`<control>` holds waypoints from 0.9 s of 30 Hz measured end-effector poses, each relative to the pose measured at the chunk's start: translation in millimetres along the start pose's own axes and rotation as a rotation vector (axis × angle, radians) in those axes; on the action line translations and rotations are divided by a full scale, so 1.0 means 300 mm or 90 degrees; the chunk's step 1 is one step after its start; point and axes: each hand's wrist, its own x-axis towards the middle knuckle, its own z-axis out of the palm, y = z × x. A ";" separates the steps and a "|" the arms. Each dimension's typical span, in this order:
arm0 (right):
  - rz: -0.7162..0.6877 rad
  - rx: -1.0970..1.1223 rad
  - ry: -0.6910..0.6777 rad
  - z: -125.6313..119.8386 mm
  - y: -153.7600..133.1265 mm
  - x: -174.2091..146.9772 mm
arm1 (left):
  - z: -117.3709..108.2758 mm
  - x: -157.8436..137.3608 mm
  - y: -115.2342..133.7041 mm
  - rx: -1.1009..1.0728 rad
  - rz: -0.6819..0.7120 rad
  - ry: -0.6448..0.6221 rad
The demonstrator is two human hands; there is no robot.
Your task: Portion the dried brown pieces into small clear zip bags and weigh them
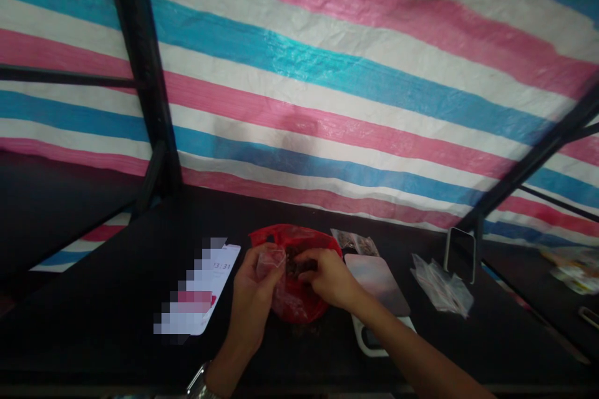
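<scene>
- The left hand is pinching a small clear bag by its mouth, fingers closed on the film and holding it upright; the right hand is pinching some dark pieces just beside that mouth, fingertips closed on them.
- Both hands are working over a red plastic bag lying open on the dark table; more dark pieces seem to be sitting inside it, though blur is hiding the detail.
- A kitchen scale is sitting just right of the red bag; a heap of empty clear bags is lying farther right; a phone is lying to the left; another phone is standing propped beyond the heap.
- The likely slip: the thin mouth is sagging shut, so pieces could be dropping past it onto the table; a loosening pinch could be spilling them too.
</scene>
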 end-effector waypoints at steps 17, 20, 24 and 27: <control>-0.122 0.094 0.096 -0.152 -0.112 -0.100 | -0.021 0.013 -0.053 0.406 0.306 -0.152; -0.187 -0.106 0.059 -0.163 -0.173 -0.118 | -0.019 0.010 -0.056 0.452 0.349 -0.172; -0.190 -0.279 -0.017 -0.167 -0.231 -0.128 | -0.019 0.007 -0.053 0.477 0.361 -0.187; -0.203 -0.357 -0.040 -0.173 -0.253 -0.127 | -0.023 0.002 -0.050 0.497 0.376 -0.190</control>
